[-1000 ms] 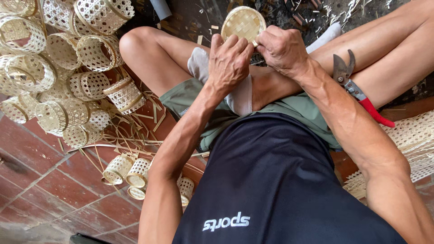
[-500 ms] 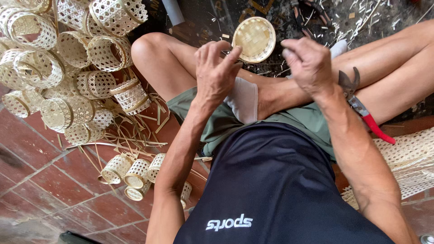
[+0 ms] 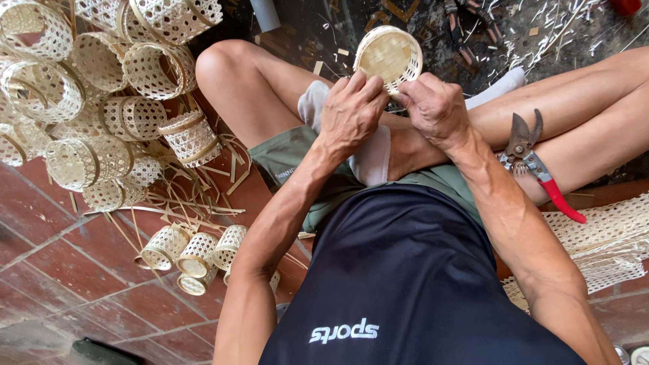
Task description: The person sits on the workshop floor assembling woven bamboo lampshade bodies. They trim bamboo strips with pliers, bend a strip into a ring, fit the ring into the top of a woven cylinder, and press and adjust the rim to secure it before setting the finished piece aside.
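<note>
at twelve o'clock above the knees, left hand [image 3: 349, 108] and right hand [image 3: 433, 108] pinch a small woven basket [image 3: 388, 55] by its rim; likely light, springy, crushable; shears [image 3: 535, 164] rest at three o'clock.

Both forearms reach forward from the torso and meet over the lap, elbows bent and held out to either side. The left hand [image 3: 351, 108] is knuckles-up, its fingers [image 3: 362, 84] curled and pinched together at the tips. The right hand [image 3: 436, 105] sits just beside it, almost touching, wrist bent slightly inward, fingers folded in a tight grip. The legs are folded, knees spread wide, one socked foot tucked under the wrists.
</note>
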{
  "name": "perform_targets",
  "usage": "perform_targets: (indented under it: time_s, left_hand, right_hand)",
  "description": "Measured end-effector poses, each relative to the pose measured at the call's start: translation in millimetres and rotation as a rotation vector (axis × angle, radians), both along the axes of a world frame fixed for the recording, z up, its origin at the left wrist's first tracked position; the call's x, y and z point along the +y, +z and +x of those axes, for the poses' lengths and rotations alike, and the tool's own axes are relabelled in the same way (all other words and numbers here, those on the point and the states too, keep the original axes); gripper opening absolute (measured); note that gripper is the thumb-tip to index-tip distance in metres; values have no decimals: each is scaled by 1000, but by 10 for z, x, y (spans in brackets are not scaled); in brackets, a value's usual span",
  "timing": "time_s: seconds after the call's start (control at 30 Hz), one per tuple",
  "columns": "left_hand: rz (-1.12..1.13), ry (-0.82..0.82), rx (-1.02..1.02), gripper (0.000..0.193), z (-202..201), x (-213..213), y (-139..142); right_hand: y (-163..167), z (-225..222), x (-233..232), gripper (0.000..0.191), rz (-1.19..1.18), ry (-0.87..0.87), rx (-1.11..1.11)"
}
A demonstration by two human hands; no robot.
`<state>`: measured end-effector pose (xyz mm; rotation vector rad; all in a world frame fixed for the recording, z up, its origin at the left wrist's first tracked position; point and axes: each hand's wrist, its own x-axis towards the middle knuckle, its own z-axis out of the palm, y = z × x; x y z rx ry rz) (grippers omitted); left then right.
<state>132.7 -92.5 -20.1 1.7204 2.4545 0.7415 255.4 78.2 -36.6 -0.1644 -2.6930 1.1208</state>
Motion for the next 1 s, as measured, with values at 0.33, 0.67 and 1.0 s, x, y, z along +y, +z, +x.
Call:
perform_targets:
  time_s: [0.33,0.67,1.0]
  left_hand:
    - [156,152,-265,30,-41,-136,94]
    - [-81,491,-883,32,-607,81,-110]
    - [-79,407,-1333,21,-832,121,-39]
  right_hand:
    - [28,119,150,27,-293,-72,30]
    - [-198,-235,283,13,-798,-338,-177]
    - [-236,-301,245,9,-861,-389,-194]
